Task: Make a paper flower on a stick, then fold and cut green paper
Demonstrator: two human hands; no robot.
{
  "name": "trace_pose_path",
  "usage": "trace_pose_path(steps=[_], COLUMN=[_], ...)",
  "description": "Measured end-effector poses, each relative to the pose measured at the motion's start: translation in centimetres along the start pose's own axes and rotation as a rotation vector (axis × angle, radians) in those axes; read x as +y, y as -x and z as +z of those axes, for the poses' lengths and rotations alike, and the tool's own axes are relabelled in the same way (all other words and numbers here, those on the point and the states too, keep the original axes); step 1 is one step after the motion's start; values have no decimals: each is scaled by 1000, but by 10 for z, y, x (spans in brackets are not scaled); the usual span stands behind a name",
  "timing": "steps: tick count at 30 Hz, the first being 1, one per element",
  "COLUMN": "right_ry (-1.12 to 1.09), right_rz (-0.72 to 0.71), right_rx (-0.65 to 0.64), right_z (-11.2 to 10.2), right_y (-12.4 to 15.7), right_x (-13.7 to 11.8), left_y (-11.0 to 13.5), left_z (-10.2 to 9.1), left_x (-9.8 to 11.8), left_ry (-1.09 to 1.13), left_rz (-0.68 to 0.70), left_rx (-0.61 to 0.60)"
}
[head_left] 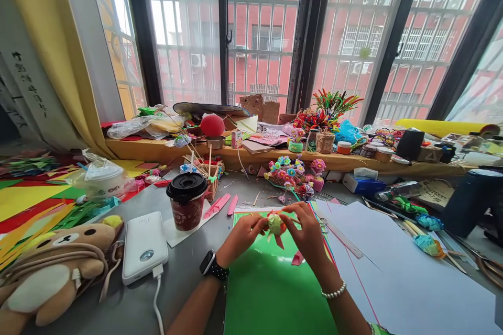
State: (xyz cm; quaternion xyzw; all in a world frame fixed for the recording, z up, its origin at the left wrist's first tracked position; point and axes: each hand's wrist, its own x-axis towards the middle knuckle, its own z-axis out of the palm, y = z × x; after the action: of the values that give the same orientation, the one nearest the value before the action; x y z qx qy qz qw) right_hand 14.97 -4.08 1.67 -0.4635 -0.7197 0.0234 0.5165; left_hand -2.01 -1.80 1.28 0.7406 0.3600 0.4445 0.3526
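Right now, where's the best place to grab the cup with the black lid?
Probably around the middle of the cup, below its black lid, with the left hand coming from the near right side. It stands upright, narrows downward and shows no handle; the white power bank sits close on its left.

"What sort of place are you working in?"

"A craft corner, I'd say: I have coloured sheets point(33, 198) spread to my left, a ruler point(348, 241) on my right, and small craft flowers point(288, 172) at the far side of my grey desk point(196, 272)."

"Home or studio?"

"I can't tell; I face barred windows point(263, 36) over a ledge point(251, 158) crowded with jars point(344, 147)."
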Motion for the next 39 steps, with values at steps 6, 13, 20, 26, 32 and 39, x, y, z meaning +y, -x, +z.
trace_pose_path(steps=[6,13,20,26,32,39], right_ry=[-97,-156,-201,-65,179,310], right_rz=[34,12,-13,-2,-40,-127], right_rx=[-493,-650,-657,-575,-444,-354], right_z=[-10,-12,-18,-12,-1,10], right_y=[-4,-3,-3,1,4,8], right_x=[-1,-5,-4,-7,-12,-13], left_y=[3,3,0,-2,-5,-6], left_z=[-4,-11,-13,-9,-7,-5], left_x=[3,1,-1,-6,-9,-18], left_ry=[-14,55,30,59,112,157], left_rz=[7,-96,-86,-164,-201,-207], left_rx=[-384,-473,-396,-296,-117,-73])
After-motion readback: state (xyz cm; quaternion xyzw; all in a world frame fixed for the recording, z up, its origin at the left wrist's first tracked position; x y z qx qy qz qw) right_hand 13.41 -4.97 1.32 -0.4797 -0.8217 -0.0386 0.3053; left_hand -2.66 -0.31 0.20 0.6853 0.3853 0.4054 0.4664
